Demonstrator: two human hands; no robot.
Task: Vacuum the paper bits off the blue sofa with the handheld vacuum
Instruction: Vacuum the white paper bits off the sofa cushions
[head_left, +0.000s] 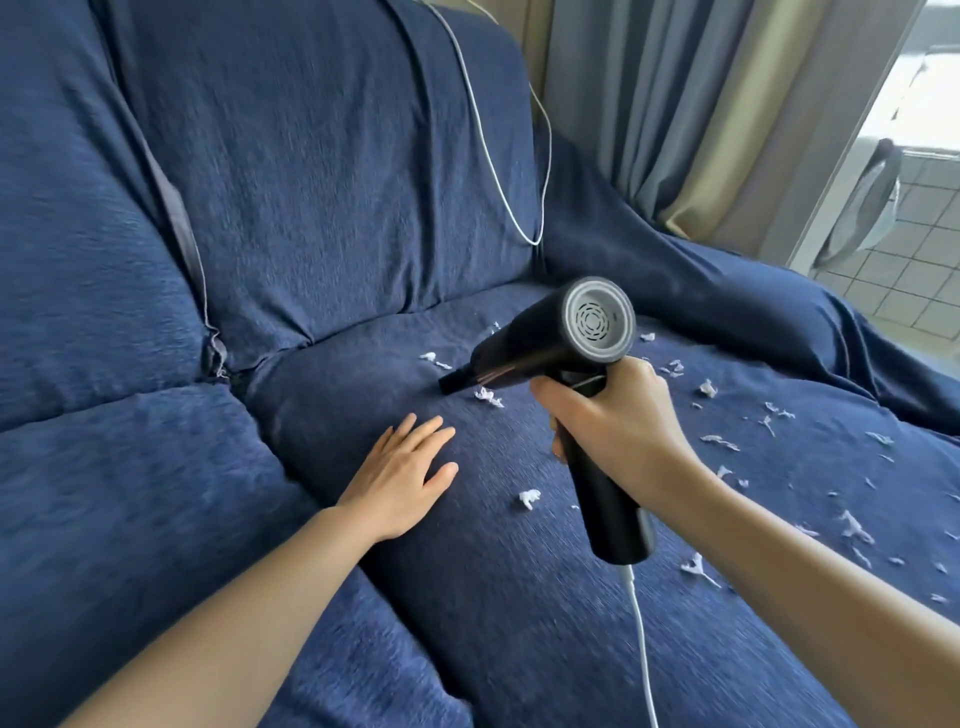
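My right hand (618, 421) grips the handle of the black handheld vacuum (550, 343). Its nozzle points left and down, with the tip touching the blue sofa (363, 182) seat between two white paper bits (488, 396). Several more paper bits (852, 527) lie scattered over the seat to the right of the vacuum, and one clump (529, 498) lies just left of the handle. My left hand (402, 470) rests flat on the seat cushion with straight fingers, a short way below the nozzle.
A white cable (641, 639) hangs from the vacuum's handle towards the bottom edge. Another white cable (498, 171) loops over the sofa back. Curtains (701, 104) and a tiled floor (914, 249) lie beyond the right armrest.
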